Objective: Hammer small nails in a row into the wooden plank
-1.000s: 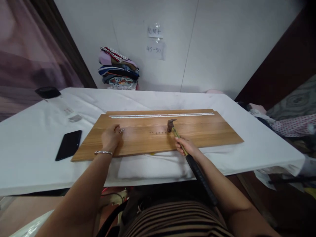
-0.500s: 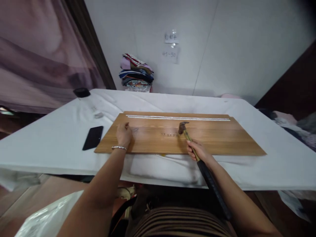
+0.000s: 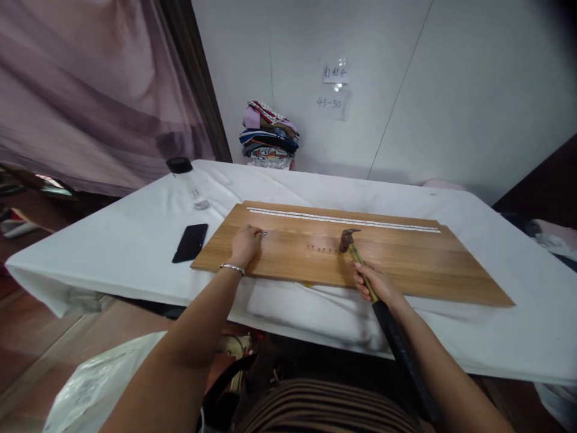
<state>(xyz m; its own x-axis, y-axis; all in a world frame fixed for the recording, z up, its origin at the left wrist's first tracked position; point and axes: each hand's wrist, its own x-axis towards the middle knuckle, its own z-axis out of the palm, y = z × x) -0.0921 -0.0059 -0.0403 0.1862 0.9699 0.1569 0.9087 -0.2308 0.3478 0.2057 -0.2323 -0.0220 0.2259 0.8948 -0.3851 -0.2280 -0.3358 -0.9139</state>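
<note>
My right hand point(image 3: 376, 282) is wrapped around the yellowish shaft of a claw hammer point(image 3: 354, 248), well above its black grip. The rusty hammer head hovers over or rests on a wooden board point(image 3: 419, 264); I cannot tell which. Just left of the head, a short row of small nails point(image 3: 321, 249) stands up from the board. My left hand point(image 3: 246, 245), with a silver bracelet at the wrist, is over the board's left part. Its thumb and forefinger are pinched at a few loose nails point(image 3: 264, 234); how many are held is too small to tell.
Two white strips point(image 3: 342, 219) run along the board's far side. A black phone point(image 3: 190, 243) and a clear bottle with a black cap point(image 3: 180, 165) are on the white-covered table point(image 3: 121, 240), left of the board. Folded clothes point(image 3: 269, 135) are stacked behind, against the wall.
My left hand has lowered and its fingertips have reached the loose nails. My right hand keeps the hammer in about the same place over the board. The view has shifted and tilted slightly.
</note>
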